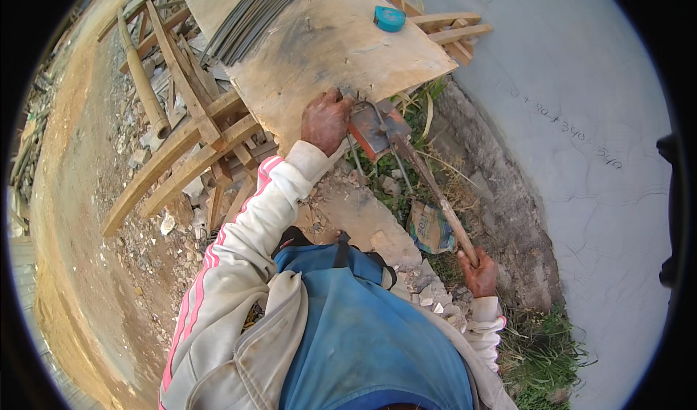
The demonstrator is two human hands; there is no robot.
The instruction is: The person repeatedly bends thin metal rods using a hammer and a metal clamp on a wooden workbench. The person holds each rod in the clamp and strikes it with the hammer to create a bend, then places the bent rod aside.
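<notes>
My right hand [479,273] is closed around the end of a long rusty lever [439,192]. The lever runs up to an orange-red metal block [370,135] at the near edge of a worn plywood board [341,54]. Against that block's left side rests my left hand [327,122], its fingers curled at the board's edge; what they hold is hidden. A thin dark rod shows just beside its fingertips, by the block. Thin metal legs reach down under the block. A bundle of dark metal rods [255,18] lies at the board's far left.
On the board's far right sits a teal tape measure [390,19]. Wooden beams [185,145] and a bamboo pole [145,83] stick out at left over rubble. A grey wall [602,192] rises at right. A crumpled sack [431,227] lies below the lever, with grass [541,352] nearer me.
</notes>
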